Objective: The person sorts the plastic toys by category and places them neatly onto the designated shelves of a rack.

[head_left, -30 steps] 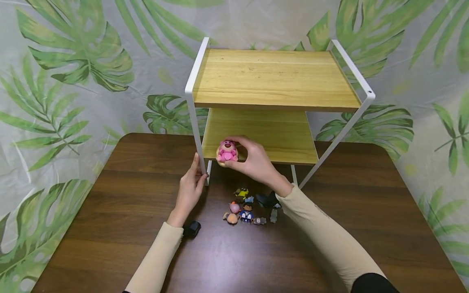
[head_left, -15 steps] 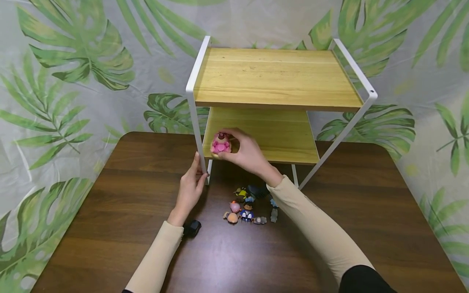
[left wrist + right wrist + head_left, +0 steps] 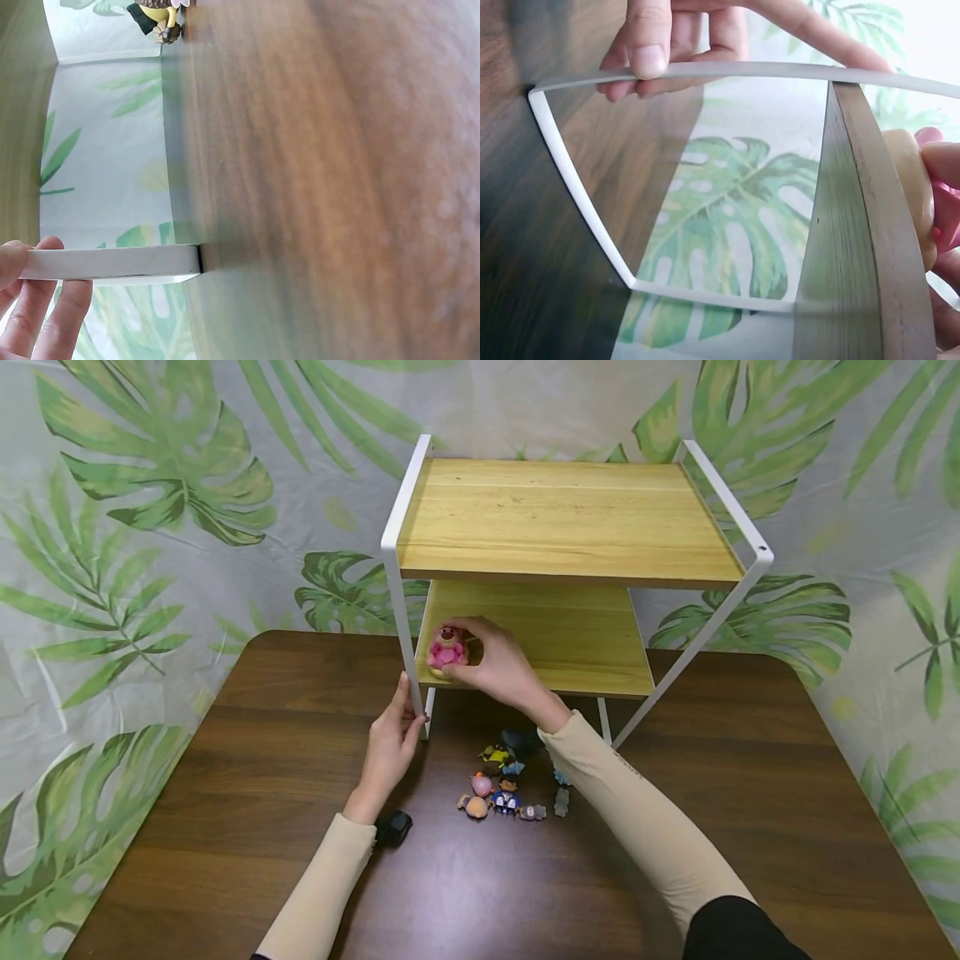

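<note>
A pink bear figurine (image 3: pixel 447 650) with a cream base is at the front left corner of the rack's lower wooden board (image 3: pixel 555 643). My right hand (image 3: pixel 498 664) holds it between thumb and fingers from the right side. In the right wrist view, its rounded base (image 3: pixel 911 195) sits right at the board's surface, and the frame's edge cuts off much of the figurine. My left hand (image 3: pixel 388 747) grips the rack's white front left leg (image 3: pixel 395 602) below that board. The left wrist view has thumb and fingers on both sides of the leg (image 3: pixel 112 262).
Several small figurines lie on the brown table (image 3: pixel 300 727) in front of the rack, among them a blue-clad one (image 3: pixel 506 800) and a yellow one (image 3: pixel 495 756). A dark object (image 3: pixel 521 743) lies behind them. The upper board (image 3: pixel 562 518) overhangs the lower one.
My right hand has carried the pink bear figurine left and back, from before the lower board's edge to its front left corner. My left hand keeps its grip on the leg.
</note>
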`<state>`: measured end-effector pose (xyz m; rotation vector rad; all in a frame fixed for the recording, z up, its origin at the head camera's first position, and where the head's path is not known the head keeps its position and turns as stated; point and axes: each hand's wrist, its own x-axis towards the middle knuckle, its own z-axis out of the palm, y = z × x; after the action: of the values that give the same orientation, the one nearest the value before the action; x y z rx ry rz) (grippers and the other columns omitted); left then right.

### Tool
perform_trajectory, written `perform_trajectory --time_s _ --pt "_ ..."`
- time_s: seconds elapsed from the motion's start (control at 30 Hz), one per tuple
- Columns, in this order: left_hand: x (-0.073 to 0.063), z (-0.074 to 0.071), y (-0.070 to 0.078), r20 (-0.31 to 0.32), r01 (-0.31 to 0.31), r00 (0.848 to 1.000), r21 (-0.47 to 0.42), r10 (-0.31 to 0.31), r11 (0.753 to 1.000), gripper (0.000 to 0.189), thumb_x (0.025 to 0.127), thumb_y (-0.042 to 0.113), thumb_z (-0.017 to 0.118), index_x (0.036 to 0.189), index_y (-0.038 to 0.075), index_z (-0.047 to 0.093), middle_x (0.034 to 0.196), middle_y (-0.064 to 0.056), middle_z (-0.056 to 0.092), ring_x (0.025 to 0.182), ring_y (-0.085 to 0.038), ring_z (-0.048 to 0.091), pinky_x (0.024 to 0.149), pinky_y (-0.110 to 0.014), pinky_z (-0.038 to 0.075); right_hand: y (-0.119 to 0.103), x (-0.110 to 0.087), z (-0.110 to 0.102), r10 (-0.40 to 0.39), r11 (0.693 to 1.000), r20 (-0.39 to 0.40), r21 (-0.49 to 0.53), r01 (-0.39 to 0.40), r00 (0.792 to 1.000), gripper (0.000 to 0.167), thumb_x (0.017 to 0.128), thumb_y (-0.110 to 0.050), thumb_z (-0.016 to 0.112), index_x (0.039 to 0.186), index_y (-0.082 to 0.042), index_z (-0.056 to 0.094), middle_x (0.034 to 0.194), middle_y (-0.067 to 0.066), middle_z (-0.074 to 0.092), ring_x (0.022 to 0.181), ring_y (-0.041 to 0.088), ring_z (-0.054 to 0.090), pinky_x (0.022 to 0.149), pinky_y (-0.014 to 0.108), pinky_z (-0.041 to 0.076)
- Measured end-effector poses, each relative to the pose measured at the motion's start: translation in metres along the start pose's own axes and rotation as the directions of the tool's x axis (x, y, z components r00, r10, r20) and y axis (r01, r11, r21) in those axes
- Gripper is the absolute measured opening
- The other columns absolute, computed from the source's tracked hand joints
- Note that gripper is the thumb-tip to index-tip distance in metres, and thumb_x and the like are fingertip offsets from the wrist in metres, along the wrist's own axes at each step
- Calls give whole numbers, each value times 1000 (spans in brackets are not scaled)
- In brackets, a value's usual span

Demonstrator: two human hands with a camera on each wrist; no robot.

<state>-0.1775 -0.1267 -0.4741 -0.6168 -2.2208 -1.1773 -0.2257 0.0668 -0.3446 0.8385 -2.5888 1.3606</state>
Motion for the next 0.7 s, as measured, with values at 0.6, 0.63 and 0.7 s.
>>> perform_trajectory --time_s 0.6,0.63,0.7 --pt "-1 0 -1 9 7 1000 1 -7 1000 106 84 -11 65 151 46 7 86 -16 58 77 -27 63 70 -39 57 3 3 -1 33 999 46 23 -34 998 61 84 -16 75 137 0 50 128 17 54 114 27 54 95 32 46" --pt "-1 0 -1 9 8 1000 1 -8 1000 106 84 -11 65 151 46 7 86 -16 58 77 -27 63 70 -39 57 3 3 -2 31 999 47 26 -33 998 61 84 -16 75 137 0 50 128 17 54 114 27 54 96 32 45" --pt "-1 0 -1 9 9 1000 1 -9 1000 106 84 -10 65 151 46 6 86 -16 58 77 -27 63 70 -39 57 3 3 -2 27 999 49 36 -29 998 60 84 -16 75 137 1 50 128 18 54 115 28 54 97 31 45"
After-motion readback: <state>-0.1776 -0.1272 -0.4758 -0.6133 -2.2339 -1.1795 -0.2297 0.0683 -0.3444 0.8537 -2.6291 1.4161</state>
